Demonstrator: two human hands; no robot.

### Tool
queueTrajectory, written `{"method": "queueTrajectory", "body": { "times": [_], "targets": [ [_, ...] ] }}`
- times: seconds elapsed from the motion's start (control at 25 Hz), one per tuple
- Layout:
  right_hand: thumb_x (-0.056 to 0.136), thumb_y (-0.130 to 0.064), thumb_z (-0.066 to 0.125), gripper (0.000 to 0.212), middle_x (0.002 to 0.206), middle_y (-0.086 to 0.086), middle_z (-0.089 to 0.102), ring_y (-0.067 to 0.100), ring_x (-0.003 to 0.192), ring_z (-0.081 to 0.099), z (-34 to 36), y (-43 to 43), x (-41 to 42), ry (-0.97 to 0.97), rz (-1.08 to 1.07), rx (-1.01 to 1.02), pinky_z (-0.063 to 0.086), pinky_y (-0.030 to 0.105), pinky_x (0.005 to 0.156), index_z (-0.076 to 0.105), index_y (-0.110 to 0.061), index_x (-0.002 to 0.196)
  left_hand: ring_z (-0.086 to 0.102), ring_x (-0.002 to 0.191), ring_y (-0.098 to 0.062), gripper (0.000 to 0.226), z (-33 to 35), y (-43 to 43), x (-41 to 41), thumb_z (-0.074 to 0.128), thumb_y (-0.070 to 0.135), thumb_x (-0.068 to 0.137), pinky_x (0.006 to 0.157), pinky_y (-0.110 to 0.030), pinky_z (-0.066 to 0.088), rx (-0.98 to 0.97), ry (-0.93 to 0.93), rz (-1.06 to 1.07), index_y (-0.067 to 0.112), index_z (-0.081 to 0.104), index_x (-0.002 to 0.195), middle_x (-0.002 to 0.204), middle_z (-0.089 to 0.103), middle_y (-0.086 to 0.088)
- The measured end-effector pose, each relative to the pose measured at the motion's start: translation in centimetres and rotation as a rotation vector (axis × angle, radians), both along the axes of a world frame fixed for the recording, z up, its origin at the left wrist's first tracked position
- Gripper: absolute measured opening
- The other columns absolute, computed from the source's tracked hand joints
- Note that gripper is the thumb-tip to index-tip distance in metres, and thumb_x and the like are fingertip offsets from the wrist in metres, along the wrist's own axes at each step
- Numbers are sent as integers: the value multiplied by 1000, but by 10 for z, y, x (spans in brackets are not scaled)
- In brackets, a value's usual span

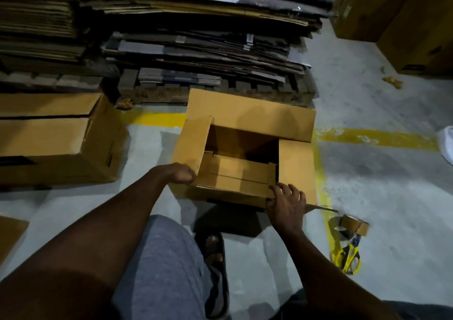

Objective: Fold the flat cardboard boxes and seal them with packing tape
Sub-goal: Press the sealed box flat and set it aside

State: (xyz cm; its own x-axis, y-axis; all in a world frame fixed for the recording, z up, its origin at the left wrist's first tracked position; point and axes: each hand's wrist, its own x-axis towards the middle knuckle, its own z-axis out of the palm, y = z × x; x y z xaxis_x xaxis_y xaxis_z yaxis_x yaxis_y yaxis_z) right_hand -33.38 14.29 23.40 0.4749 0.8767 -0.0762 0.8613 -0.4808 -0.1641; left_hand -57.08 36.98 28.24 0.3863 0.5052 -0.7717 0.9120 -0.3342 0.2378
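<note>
Cardboard box [250,113] sits open on the grey floor [392,172], directly in front of a person who looks down on it, with both bare arms reaching forward to its near edge. The near flap [240,175] is tipped inward over the opening, and its long axis runs from left to right, spanning the gap between the two hands. The right hand [286,202] is at that flap's right end, fingers [293,189] spread and bent over the top edge with the thumb below, holding the cardboard. The left hand [181,172] is at the opposite near corner, touching the left flap [193,143], which stands up. Its fingers are curled, but the tips are hidden behind the cardboard, so I cannot tell whether they pinch the flap or only push against it. The right flap [295,170] and the far flap also stand open, so the closing folds appear not yet done. A tape roll [355,224] lies on the floor just right of the box's near corner, with yellow scissors [348,258] beside it; both are far nearer the right hand than the left. The light is dim. The inside of the box is in deep shadow, so its bottom and any seam there cannot be made out. Stacks of flat cardboard [196,50] rise behind the box.
</note>
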Motion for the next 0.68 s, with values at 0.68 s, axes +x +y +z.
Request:
{"method": "queueTrajectory", "body": {
  "times": [0.68],
  "targets": [
    [96, -31, 46, 56, 158, 19, 27, 40, 146, 21, -42, 52, 41, -154, 114, 145, 11, 63, 114, 31, -25, 150, 28, 140, -34, 91, -47, 32, 71, 64, 55, 82, 109, -55, 23, 442, -17, -312, 33, 10, 152, 156, 24, -10]
  ]
}}
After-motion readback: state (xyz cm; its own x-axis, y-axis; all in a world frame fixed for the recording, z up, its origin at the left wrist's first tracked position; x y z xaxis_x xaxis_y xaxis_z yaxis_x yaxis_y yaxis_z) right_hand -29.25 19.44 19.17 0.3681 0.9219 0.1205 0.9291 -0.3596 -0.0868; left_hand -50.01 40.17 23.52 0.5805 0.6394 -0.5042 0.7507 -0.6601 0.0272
